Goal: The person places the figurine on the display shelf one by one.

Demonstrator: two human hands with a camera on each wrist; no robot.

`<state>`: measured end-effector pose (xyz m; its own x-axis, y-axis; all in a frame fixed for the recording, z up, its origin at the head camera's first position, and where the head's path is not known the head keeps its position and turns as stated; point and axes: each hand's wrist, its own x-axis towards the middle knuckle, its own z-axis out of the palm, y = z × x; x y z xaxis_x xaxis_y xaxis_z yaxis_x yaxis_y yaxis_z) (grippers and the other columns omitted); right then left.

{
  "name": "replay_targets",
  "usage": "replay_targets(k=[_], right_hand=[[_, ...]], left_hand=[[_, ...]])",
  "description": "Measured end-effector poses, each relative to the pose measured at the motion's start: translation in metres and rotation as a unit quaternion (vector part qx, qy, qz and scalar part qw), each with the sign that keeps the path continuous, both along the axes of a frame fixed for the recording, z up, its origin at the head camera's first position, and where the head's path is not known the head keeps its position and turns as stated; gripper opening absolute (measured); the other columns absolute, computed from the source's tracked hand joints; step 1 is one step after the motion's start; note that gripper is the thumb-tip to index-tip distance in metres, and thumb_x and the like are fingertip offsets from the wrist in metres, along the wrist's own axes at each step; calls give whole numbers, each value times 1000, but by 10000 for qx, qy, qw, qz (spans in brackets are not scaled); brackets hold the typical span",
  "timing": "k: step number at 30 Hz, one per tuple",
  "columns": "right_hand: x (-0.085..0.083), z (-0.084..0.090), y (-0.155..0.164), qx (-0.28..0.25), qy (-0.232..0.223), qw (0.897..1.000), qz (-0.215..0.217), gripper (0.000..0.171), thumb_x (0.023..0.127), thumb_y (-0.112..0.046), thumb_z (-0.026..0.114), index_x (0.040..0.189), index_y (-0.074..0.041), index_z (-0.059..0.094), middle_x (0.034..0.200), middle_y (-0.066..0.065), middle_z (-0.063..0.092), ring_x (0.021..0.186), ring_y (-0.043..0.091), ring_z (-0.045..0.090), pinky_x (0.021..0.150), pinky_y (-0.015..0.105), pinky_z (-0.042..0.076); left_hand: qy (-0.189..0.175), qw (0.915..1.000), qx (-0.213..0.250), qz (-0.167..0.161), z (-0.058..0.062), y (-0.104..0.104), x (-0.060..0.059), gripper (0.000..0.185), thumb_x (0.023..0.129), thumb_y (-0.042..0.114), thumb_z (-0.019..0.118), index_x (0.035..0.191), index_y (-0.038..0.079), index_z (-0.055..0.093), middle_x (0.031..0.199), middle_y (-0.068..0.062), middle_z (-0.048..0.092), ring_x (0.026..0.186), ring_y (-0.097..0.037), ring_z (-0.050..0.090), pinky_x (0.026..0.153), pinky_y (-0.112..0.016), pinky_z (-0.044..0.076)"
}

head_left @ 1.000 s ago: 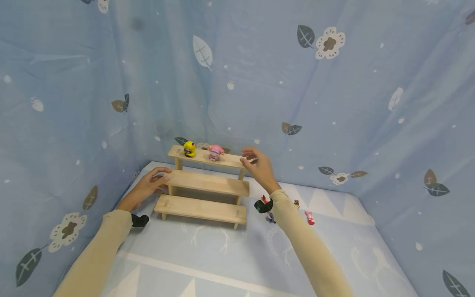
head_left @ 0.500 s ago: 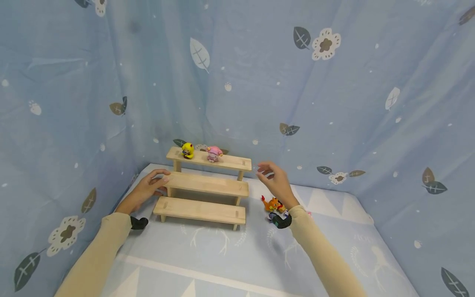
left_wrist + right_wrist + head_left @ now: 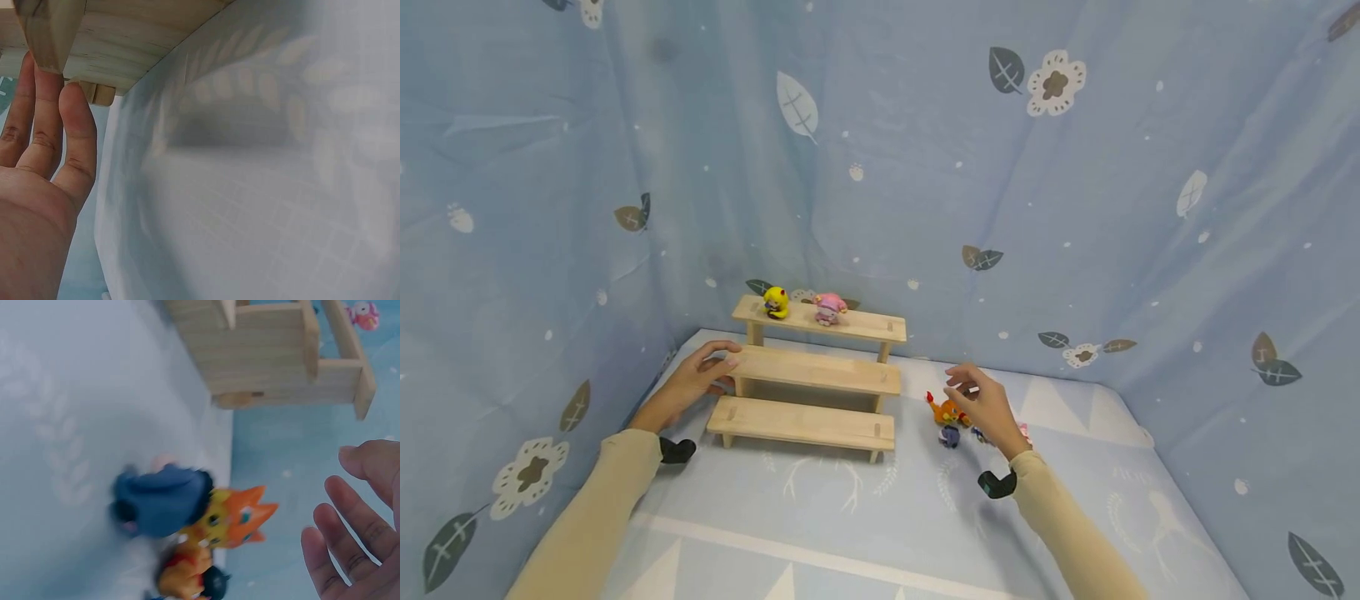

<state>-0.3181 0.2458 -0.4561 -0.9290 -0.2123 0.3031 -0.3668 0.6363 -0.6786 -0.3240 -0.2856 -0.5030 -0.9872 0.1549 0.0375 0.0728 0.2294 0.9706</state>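
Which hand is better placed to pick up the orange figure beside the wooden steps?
The right hand, probably. It hovers open right beside the orange figure, nothing held. The left hand rests on the far end of the wooden steps, across the rack from the toys.

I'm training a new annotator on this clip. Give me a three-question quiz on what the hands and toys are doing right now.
1. True or false: the right hand grips a toy.
2. How many figurines stand on the top step of the wooden stepped shelf?
3. The left hand touches: A) the shelf, B) the orange figurine, C) nothing.

Key: 1 false, it is open above the toys. 2 two, the yellow figurine and the pink figurine. 3 A.
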Motion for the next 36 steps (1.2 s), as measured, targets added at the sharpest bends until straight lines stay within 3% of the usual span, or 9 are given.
replay_targets(k=[6, 12, 27, 36], right_hand=[[5, -14, 12, -38, -104, 9999, -55, 29, 96, -15, 77, 123, -16, 69, 105, 1, 71, 95, 19, 65, 79, 27, 55], [3, -22, 18, -48, -438, 9990, -104, 35, 94, -12, 79, 126, -11, 68, 117, 9, 69, 100, 23, 64, 83, 27, 54], [-3, -41, 24, 229, -1231, 9920, -172, 46, 89, -14, 84, 131, -14, 67, 114, 4, 70, 93, 19, 62, 82, 29, 54], [-4, -44, 26, 146, -1228, 9918, -331, 45, 86, -15, 86, 127, -15, 68, 108, 3, 70, 88, 17, 63, 80, 28, 56]], left_hand=[[-59, 10000, 26, -2, -1, -4, -1, 55, 104, 45, 60, 150, 19, 45, 116, -13, 65, 107, -46, 63, 83, -44, 57], [-79, 10000, 39, 13, 0, -3, 1, 54, 105, 44, 59, 151, 19, 44, 115, -12, 65, 108, -49, 61, 84, -45, 57], [-49, 10000, 39, 11, 1, 1, 1, 55, 103, 47, 61, 148, 19, 46, 113, -13, 65, 105, -47, 62, 81, -42, 58], [-84, 9999, -76, 0, 2, 1, 3, 56, 103, 49, 59, 150, 21, 45, 115, -15, 66, 105, -44, 64, 83, -43, 57]])
